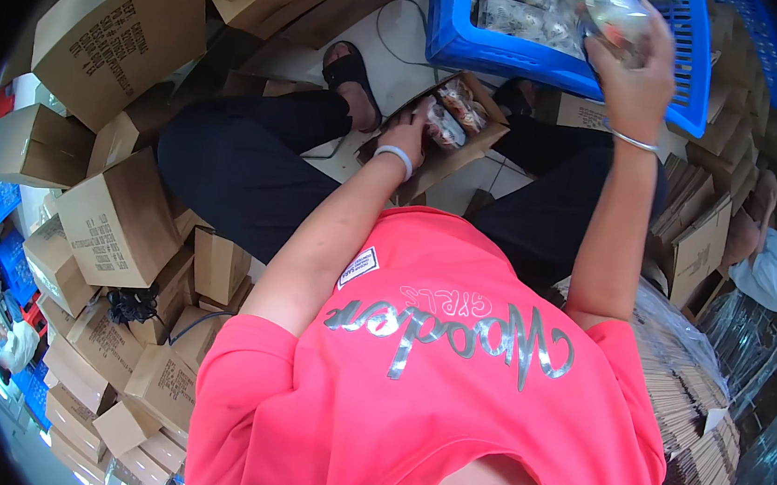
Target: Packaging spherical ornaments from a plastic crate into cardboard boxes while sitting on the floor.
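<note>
My right hand (631,71) is raised at the upper right, closed around a clear plastic-wrapped package (613,14) with whitish contents and a spot of red; it is slightly blurred. Below that package stands a blue plastic crate (541,62) holding several similar wrapped packages (522,17). Between my feet sits an open cardboard carton (460,161) with wrapped packages inside. My left hand (405,139) reaches into the carton's left side, its fingers curled against a wrapped package (445,125). Another wrapped package (464,103) lies beside that one. Part of my left fingertips is hidden.
Many brown cardboard boxes (119,226) are piled at the left, and a large carton (118,43) stands upper left. Flattened cardboard (682,402) is stacked at the right under plastic film. A cable (381,31) runs across the floor. Another person (769,270) is at the far right.
</note>
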Tool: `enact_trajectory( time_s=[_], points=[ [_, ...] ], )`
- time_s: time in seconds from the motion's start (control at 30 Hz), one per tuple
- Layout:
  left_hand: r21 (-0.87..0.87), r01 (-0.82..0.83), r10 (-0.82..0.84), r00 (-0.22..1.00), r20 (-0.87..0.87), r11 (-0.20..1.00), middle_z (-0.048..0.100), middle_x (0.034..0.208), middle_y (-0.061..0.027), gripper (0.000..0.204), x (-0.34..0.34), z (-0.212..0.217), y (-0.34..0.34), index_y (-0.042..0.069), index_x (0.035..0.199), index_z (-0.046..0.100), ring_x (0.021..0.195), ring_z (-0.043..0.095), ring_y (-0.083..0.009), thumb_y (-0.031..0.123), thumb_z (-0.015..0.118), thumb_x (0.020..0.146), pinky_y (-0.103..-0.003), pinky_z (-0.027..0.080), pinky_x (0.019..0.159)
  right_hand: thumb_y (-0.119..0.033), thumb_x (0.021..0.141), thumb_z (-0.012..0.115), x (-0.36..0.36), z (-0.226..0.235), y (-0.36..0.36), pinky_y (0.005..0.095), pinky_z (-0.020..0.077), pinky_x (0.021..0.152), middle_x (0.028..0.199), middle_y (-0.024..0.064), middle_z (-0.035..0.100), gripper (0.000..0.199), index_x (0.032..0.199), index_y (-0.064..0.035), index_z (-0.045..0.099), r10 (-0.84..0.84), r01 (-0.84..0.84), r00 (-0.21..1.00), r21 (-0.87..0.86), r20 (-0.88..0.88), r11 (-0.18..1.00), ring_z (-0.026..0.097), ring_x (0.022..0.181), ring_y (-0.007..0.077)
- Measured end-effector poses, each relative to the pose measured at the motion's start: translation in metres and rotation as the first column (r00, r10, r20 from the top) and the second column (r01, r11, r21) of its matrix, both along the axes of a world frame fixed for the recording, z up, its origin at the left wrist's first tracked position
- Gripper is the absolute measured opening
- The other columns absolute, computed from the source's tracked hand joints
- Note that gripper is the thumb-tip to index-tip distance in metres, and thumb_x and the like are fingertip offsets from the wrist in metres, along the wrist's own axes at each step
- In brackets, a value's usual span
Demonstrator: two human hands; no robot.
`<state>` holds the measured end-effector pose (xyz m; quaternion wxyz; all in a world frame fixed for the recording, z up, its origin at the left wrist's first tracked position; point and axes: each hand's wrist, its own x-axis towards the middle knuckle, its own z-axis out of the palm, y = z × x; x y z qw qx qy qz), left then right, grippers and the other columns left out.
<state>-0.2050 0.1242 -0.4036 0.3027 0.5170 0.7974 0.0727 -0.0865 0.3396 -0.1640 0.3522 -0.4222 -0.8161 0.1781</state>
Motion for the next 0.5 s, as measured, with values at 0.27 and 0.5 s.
enact_trajectory(
  time_s=[0.27,0.5],
  points=[
    [-0.039,0.053,-0.041,0.965,0.261,0.998,0.059,0.096,-0.0230,0.078,-0.027,-0.012,0.024,0.022,0.137,0.017,0.091,0.058,-0.0333,0.013,0.062,0.074,-0.044,0.044,0.081,0.003,0.063,0.068,0.036,0.042,-0.022,0.0324,0.0433,0.088,0.113,0.0121,0.052,0.067,0.122,0.0018,0.037,0.071,-0.366,0.824,-0.432,-0.562,0.824,0.054,0.101,0.0224],
    [-0.434,0.401,-0.462,0.886,-0.040,0.807,0.030,0.136,-0.0140,0.057,-0.016,-0.022,-0.022,0.014,0.131,0.033,0.125,0.030,-0.0295,0.020,0.053,0.079,-0.039,0.037,0.095,0.001,0.058,0.070,0.020,-0.015,-0.050,0.0268,0.0384,0.090,0.115,0.0086,0.049,0.070,0.122,-0.0004,0.041,0.215,-0.420,0.906,-0.835,-0.364,0.355,0.048,0.105,0.0151]
  ],
)
